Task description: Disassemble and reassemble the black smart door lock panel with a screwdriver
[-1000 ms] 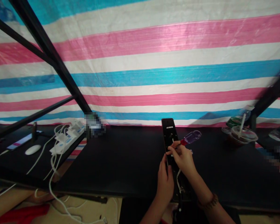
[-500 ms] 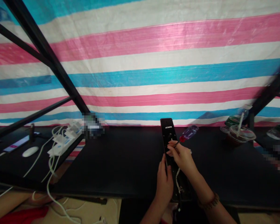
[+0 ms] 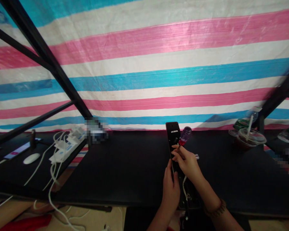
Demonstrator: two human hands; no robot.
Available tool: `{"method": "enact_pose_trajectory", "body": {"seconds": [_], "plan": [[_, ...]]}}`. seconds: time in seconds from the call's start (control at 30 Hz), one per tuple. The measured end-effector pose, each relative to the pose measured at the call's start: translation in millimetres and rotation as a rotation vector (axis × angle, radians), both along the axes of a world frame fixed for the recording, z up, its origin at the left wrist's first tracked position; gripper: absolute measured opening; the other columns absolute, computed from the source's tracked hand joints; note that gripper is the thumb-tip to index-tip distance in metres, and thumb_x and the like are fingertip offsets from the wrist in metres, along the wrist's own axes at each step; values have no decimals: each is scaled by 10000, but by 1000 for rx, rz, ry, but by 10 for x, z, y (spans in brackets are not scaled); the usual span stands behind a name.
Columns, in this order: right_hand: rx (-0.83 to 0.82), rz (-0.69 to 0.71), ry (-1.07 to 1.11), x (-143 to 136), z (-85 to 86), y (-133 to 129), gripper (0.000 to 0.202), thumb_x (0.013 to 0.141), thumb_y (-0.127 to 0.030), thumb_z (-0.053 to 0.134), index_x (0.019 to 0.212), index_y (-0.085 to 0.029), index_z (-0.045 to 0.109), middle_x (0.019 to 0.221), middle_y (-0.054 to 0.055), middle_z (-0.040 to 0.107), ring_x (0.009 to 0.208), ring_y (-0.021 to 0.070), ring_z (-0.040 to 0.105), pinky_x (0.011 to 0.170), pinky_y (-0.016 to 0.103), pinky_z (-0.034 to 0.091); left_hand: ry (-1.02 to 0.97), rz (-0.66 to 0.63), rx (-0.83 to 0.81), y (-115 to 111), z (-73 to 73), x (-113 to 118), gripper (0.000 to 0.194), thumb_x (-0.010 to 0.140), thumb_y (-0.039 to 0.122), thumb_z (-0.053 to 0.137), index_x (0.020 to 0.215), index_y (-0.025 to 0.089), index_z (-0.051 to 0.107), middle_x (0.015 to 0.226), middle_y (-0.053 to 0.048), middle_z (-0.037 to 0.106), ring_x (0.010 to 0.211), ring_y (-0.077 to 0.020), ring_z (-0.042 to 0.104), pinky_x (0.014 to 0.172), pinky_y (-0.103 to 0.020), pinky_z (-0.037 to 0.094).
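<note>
My left hand grips the left edge of a long black panel, its thumb on the near face. The panel is tilted up at the front of the table, with a small white label near its top. My right hand pinches a screwdriver that has a clear purple handle and a red collar. Its handle points up past my fingers; the tip is hidden behind them. A white cable with a plug at its end hangs along the lower part of the panel.
On the black table, a plastic cup with a straw and a bottle stand at right. A white power strip with cables, a mouse and a phone lie at left. Another person's arm shows lower left.
The screwdriver's handle has swung left and more upright, closer to the panel. My left hand stays on the panel's edge.
</note>
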State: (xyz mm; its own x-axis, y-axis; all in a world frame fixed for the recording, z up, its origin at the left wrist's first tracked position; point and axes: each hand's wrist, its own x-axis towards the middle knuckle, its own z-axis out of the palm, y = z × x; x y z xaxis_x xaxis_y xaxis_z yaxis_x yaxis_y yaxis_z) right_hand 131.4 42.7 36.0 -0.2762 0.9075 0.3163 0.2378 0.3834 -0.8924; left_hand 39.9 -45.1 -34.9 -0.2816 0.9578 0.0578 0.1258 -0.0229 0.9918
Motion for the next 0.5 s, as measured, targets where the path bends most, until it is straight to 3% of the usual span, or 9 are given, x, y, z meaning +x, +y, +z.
{"method": "enact_pose_trajectory", "body": {"seconds": [0.07,0.13,0.3,0.5], "plan": [[6,42,17,39,-6,-28,305,976,-417,515,1124,-202,673,922,72,753,724,187,744,672,292,624,-2,7,5,0,5,2,554,1001,369,424,1518,171,415,1580,-137,438,1476,-249,386,1231,-436,288],[29,59,13,76,-28,-44,298,977,-424,516,1018,-200,707,908,81,762,758,205,749,706,311,625,3,4,26,8,25,2,550,1005,337,415,1534,187,394,1571,-134,451,1465,-254,401,1222,-452,302],[27,-59,-7,66,-57,-2,330,899,-513,642,806,-206,717,753,74,763,687,246,752,659,343,621,60,-43,54,42,164,-39,495,994,235,386,1477,225,493,1365,-113,617,1303,-234,555,1156,-429,392],[-38,-186,126,35,-80,-16,360,878,-561,664,801,-210,647,692,64,754,635,238,747,634,331,616,330,-62,71,65,319,-115,497,985,220,418,1471,275,508,1388,-121,526,1228,-242,593,1089,-404,463]]}}
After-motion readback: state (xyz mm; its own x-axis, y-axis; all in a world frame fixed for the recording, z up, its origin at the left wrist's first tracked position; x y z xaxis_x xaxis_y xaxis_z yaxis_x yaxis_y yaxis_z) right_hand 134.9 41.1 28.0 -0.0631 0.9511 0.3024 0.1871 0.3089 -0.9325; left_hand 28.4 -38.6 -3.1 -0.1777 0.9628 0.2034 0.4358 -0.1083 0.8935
